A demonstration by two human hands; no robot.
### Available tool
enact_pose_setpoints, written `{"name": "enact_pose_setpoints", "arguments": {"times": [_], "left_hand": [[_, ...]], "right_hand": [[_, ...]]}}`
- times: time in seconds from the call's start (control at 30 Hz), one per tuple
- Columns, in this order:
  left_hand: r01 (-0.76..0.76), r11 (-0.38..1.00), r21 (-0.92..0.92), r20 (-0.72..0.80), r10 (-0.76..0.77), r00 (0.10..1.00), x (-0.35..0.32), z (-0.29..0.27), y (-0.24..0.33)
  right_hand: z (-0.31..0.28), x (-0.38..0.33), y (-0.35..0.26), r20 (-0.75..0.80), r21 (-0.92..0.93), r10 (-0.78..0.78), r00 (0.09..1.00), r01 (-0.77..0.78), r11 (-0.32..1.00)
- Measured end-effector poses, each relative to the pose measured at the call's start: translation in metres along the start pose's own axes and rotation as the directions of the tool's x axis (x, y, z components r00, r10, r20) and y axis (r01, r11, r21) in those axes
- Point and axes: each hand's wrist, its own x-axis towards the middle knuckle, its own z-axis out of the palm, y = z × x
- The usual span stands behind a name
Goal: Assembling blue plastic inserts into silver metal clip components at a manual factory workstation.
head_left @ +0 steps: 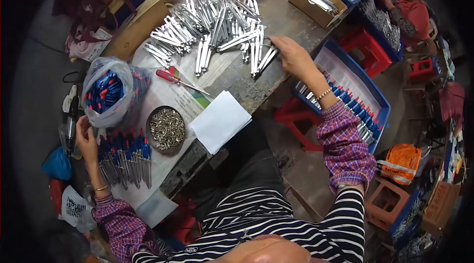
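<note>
My right hand (296, 59) reaches over the table's right side, fingers closed at the end of a slim silver metal piece (267, 61). That piece lies at the right edge of a large heap of folded silver metal pieces (217, 21). My left hand (87, 142) is at the left, its fingers loosely apart and holding nothing I can see. Just above it stands a clear plastic bag (97, 117) full of blue parts with red tips (105, 90). Beside it lies a row of blue-and-red-ended parts with thin metal shafts (126, 159).
A round bowl of small metal pins (167, 128), a red-handled screwdriver (170, 76) and white paper (220, 121) lie on the table (242, 85). At the right, a blue tray (380, 110) holds rows of blue-handled parts above red stools (298, 122). Another person (414, 13) sits far right.
</note>
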Motion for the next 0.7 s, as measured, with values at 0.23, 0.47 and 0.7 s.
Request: {"name": "enact_pose_setpoints", "arguments": {"times": [0.23, 0.47, 0.7], "left_hand": [[0.018, 0.943, 0.333, -0.223, 0.06, 0.973, -0.017, 0.005, 0.066], [-0.059, 0.995, -0.08, -0.139, 0.048, 0.989, -0.029, 0.035, 0.137], [0.379, 0.781, -0.496, 0.612, 0.004, 0.791, -0.044, 0.109, 0.244]], "right_hand": [[-0.022, -0.025, -0.013, 0.094, 0.095, 0.134, 0.987, -0.143, 0.985], [-0.059, -0.048, -0.04, 0.055, 0.401, 0.302, 0.952, -0.298, 0.866], [-0.077, -0.071, -0.144, 0.064, 0.533, 0.193, 0.979, -0.197, 0.823]]}}
